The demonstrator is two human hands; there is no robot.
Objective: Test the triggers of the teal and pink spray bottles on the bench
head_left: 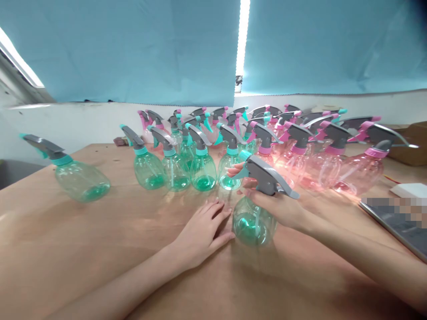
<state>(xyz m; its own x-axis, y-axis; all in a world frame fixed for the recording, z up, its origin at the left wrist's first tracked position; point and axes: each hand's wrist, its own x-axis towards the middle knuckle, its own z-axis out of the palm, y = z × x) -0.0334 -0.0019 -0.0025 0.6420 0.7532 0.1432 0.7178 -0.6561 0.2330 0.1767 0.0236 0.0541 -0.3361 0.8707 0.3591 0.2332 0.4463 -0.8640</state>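
Observation:
My right hand [267,202] is wrapped round the neck of a green spray bottle [251,226] with a grey and teal trigger head. The bottle is roughly upright in front of me; I cannot tell whether its base touches the table. My left hand [205,229] lies flat on the table just left of this bottle, fingers stretched out and holding nothing. Beyond both hands stands a row of green spray bottles [203,171], with pink spray bottles [322,166] to their right. Another green spray bottle [82,180] stands apart at the far left.
More spray bottles with pink and teal heads crowd the back of the wooden table [133,240]. A dark flat device [393,224] lies at the right edge, near a white object [412,191] and a cardboard box [410,142]. Blue curtains [143,49] hang behind.

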